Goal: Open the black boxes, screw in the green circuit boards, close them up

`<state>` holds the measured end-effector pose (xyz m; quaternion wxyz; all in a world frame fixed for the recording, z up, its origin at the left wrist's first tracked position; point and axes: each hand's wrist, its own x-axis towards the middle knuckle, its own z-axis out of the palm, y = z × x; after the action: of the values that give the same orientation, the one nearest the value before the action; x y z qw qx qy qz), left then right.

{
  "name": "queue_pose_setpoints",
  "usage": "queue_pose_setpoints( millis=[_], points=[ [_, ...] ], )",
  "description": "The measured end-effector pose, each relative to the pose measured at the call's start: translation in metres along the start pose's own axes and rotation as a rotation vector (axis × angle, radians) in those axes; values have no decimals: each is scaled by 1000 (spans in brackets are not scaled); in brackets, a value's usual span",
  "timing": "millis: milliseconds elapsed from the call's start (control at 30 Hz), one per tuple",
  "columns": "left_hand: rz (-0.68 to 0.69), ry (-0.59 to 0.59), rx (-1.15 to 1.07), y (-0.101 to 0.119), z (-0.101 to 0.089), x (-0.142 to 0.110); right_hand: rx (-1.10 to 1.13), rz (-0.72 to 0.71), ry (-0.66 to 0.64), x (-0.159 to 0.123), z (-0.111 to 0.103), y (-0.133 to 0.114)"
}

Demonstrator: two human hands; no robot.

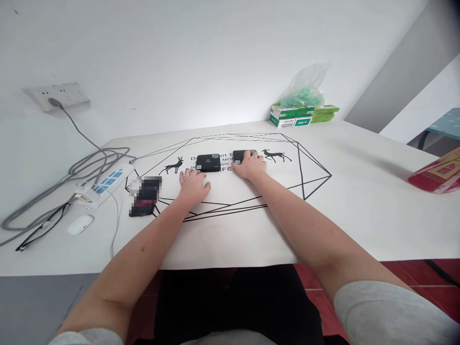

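Note:
Two flat black square boxes with small white labels lie side by side on the printed white tabletop. My right hand (252, 166) lies over the right black box (239, 155), thumb at its near left corner and fingers across its top, covering much of it. In front of the left black box (208, 163) my left hand (194, 188) rests on the table with its fingers apart, fingertips close to the near left edge of that box. I see nothing held in the left hand. Whether its fingertips touch the box I cannot tell.
At left are a power strip (108, 184) with grey cable, glasses (43, 227), a white earbud case (80, 224) and a blurred dark phone-shaped item (145, 196). Green-white boxes (291, 115) under a plastic bag (305, 91) stand at back right. A red package (436, 175) is far right.

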<state>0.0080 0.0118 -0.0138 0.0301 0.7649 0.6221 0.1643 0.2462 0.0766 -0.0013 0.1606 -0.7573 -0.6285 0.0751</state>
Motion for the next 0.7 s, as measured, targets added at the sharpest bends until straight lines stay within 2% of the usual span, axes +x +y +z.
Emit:
queue_pose_setpoints(
  millis=[200, 333, 433, 533, 633, 700],
  points=[
    [4, 3, -14, -1, 0, -1, 66, 96, 21, 11, -1, 11],
    [21, 10, -6, -2, -1, -1, 255, 140, 74, 9, -9, 16],
    [65, 16, -36, -2, -5, -1, 449, 53, 117, 3, -20, 20],
    [111, 14, -155, 2, -11, -4, 584, -77, 153, -10, -28, 13],
    [112, 16, -310, 7, -14, -9, 827, -108, 39, -38, -31, -13],
    [86, 36, -357, 10, -16, -12, 1066, -132, -168, -64, -31, -35]
  ],
)
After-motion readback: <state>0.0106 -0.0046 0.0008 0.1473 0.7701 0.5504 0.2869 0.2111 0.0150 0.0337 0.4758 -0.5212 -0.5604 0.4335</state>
